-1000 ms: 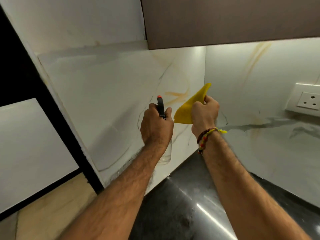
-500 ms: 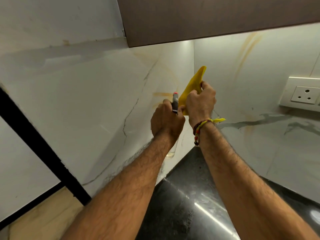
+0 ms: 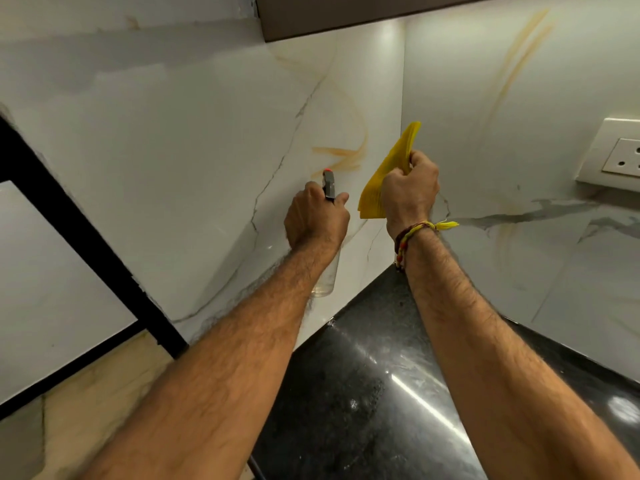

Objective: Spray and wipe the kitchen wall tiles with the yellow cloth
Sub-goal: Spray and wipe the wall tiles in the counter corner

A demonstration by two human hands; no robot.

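Yellow cloth (image 3: 388, 178), thin & folded flat, pinched in right hand (image 3: 408, 192) near the corner of glossy marble-look wall tiles (image 3: 207, 161). Left hand (image 3: 315, 220) grips clear plastic spray bottle (image 3: 329, 268), grey nozzle w/ orange tip. Below: polished black stone surface (image 3: 363, 393); white socket (image 3: 620, 154) on right wall.

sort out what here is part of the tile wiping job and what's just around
For the job:
spray bottle, gripped by the left hand
yellow cloth, gripped by the right hand
wall tiles

Just around:
wall socket
black countertop
overhead cabinet
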